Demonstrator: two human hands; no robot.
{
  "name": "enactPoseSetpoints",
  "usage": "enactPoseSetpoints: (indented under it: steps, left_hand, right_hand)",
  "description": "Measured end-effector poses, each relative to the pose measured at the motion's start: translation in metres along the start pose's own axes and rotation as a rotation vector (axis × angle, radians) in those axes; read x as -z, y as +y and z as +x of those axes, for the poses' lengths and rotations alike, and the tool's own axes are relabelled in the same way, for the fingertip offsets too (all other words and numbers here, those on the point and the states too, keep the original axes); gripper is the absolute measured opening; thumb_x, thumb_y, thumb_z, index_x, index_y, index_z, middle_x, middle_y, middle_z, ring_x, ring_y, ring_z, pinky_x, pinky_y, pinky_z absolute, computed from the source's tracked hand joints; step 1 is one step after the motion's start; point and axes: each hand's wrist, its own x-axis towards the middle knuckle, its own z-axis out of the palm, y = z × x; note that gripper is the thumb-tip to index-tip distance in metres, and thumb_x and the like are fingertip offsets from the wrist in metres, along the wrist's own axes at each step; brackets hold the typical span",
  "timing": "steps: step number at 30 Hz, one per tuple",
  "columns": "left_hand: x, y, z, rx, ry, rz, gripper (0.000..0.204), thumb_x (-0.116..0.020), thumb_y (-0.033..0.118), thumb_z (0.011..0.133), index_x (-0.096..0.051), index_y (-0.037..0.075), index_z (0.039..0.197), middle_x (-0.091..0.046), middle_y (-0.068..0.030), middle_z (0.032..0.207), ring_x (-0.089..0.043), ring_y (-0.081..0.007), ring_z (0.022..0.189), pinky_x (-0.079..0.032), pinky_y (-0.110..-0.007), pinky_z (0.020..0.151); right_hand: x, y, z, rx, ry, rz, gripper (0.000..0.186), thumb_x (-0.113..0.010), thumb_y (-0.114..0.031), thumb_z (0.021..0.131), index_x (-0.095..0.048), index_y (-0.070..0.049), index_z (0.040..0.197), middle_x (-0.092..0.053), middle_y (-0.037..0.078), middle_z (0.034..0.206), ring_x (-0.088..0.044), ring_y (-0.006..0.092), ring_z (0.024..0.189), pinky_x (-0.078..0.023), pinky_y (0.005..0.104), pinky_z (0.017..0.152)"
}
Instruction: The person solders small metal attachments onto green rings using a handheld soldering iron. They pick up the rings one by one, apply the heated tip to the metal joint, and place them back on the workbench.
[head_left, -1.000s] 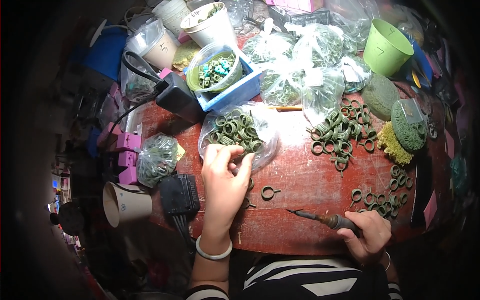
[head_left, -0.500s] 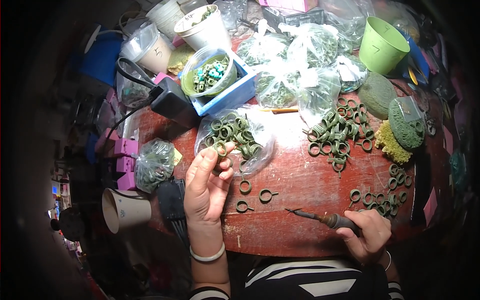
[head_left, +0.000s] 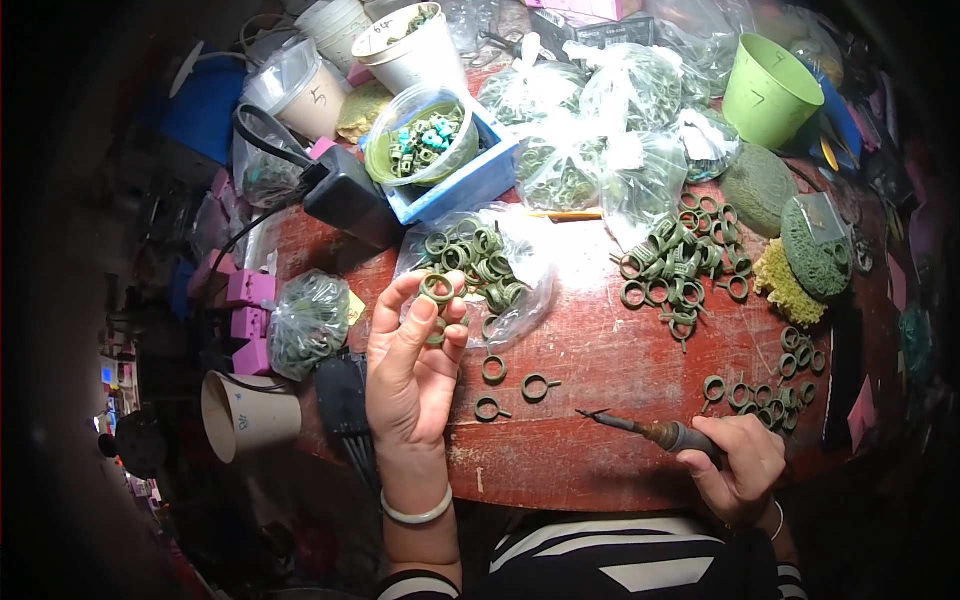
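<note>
My left hand [head_left: 412, 365] is raised over the left part of the table, pinching a dark green wax ring [head_left: 437, 289] between thumb and fingers. Another green ring seems tucked lower in its curled fingers, partly hidden. In my right hand [head_left: 738, 466] lies the dark handle of a soldering-iron-like wax tool [head_left: 640, 430]; its thin dark tip points left, apart from any ring. Behind the left hand, a heap of green rings [head_left: 470, 250] rests on an open clear plastic bag [head_left: 535, 300]. A few loose rings [head_left: 535, 388] lie between the two hands.
Further green rings form a pile [head_left: 690, 250] and a smaller group [head_left: 770, 400] at the right. Tied plastic bags [head_left: 630, 90], a blue tray [head_left: 460, 195], a green cup [head_left: 772, 90] and round sponges [head_left: 820, 245] crowd the back. A black box [head_left: 345, 200] with a cable stands at left.
My left hand's fingers have shifted on the ring, which now shows its round opening more fully. The right hand and its tool are almost unmoved; the whole view has shifted slightly.
</note>
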Motion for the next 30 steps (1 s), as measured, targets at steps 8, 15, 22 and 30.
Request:
enactPoseSetpoints:
  steps: [8, 15, 22, 30]
  left_hand:
    - [-0.005, 0.002, 0.0, 0.017, 0.021, -0.008, 0.035, -0.064, 0.003, 0.098, -0.053, 0.009, 0.13, -0.065, -0.0155, 0.121, -0.067, -0.0216, 0.106, -0.056, -0.031, 0.087]
    - [-0.001, 0.007, 0.007, 0.086, 0.022, 0.145, 0.021, -0.066, 0.001, 0.096, -0.059, 0.004, 0.116, -0.066, -0.0079, 0.102, -0.065, -0.0132, 0.088, -0.052, -0.022, 0.067]
    - [-0.002, -0.022, 0.017, -0.393, -0.01, 1.336, 0.013, -0.081, 0.001, 0.08, -0.072, 0.0, 0.09, -0.063, -0.0024, 0.093, -0.058, -0.0073, 0.073, -0.047, -0.023, 0.067]
    - [-0.014, -0.026, 0.015, -0.386, -0.025, 1.332, 0.011, -0.078, -0.004, 0.081, -0.071, 0.0, 0.089, -0.061, -0.0037, 0.097, -0.056, -0.0088, 0.079, -0.047, -0.024, 0.073]
  right_hand:
    - [0.001, 0.0, 0.0, 0.0, -0.004, -0.01, 0.039, -0.085, -0.026, 0.082, -0.068, 0.001, 0.105, -0.064, 0.01, 0.076, -0.06, 0.0231, 0.058, -0.046, 0.0324, 0.05]
    - [0.001, 0.0, 0.0, 0.006, -0.003, -0.001, 0.04, -0.085, -0.027, 0.082, -0.068, 0.0, 0.105, -0.063, 0.009, 0.076, -0.06, 0.0235, 0.057, -0.046, 0.0328, 0.049]
    - [0.001, 0.001, -0.001, 0.02, 0.002, -0.001, 0.04, -0.084, -0.027, 0.082, -0.068, 0.0, 0.105, -0.062, 0.01, 0.074, -0.061, 0.0239, 0.057, -0.047, 0.0329, 0.049]
    - [0.005, 0.0, -0.002, -0.001, -0.002, 0.008, 0.039, -0.084, -0.027, 0.082, -0.068, 0.001, 0.105, -0.061, 0.01, 0.073, -0.061, 0.0242, 0.058, -0.047, 0.0331, 0.049]
